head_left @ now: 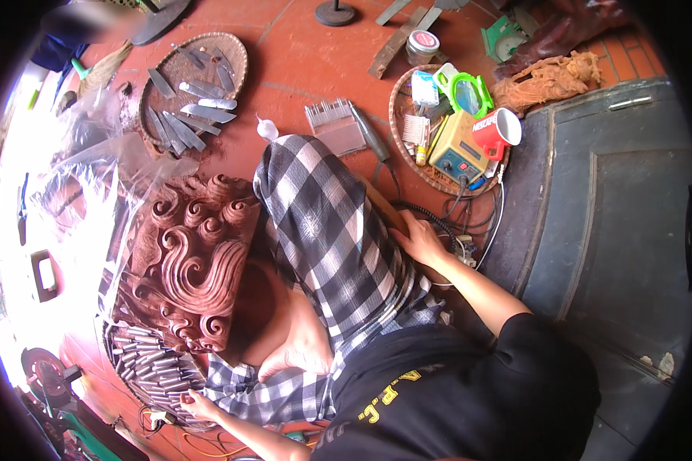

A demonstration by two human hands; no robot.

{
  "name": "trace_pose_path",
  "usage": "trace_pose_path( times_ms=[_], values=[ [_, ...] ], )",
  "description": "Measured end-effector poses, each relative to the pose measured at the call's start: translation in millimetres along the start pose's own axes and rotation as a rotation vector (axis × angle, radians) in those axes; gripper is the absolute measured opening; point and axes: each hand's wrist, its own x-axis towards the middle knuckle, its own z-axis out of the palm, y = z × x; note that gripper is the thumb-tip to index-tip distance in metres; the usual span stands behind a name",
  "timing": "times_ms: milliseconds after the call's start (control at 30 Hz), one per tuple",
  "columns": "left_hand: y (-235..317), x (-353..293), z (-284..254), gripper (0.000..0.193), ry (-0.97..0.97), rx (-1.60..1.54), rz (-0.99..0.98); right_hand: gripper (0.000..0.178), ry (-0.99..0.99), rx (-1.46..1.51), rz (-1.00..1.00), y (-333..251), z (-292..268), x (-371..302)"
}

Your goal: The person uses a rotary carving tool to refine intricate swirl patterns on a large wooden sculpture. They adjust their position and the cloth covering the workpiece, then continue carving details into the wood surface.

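A reddish-brown wooden carving (196, 257), cut with deep curling scrolls, is lying tilted against the person's checked trouser leg on the red tile floor. Just below it, a round tray of metal chisels (150, 367) is sitting on the floor, handles packed close together.

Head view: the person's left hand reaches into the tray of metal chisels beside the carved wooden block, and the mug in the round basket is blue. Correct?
Not quite. The head view shows the mug is red, not blue. The rest holds: the left hand reaches into the tray of metal chisels beside the carved wooden block.
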Motion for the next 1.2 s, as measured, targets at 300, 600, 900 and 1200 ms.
trace_pose_path(
  times_ms=[300, 600, 900, 1200],
  values=[
    [4, 6, 7, 0.037, -0.015, 0.045, 0.053, 0.029, -0.270, 0.659, 0.019, -1, 45, 66],
    [15, -7, -10, 0.035, 0.019, -0.004, 0.044, 0.049, 0.259, -0.320, 0.082, -34, 1, 156],
    [29, -29, -14, 0.035, 0.104, -0.303, 0.093, 0.043, 0.225, -0.404, 0.213, -2, 10, 198],
    [264, -207, -129, 0.017, -0.948, -1.124, 0.368, 0.018, -0.284, 0.837, -0.159, -117, -66, 21]
  ],
)
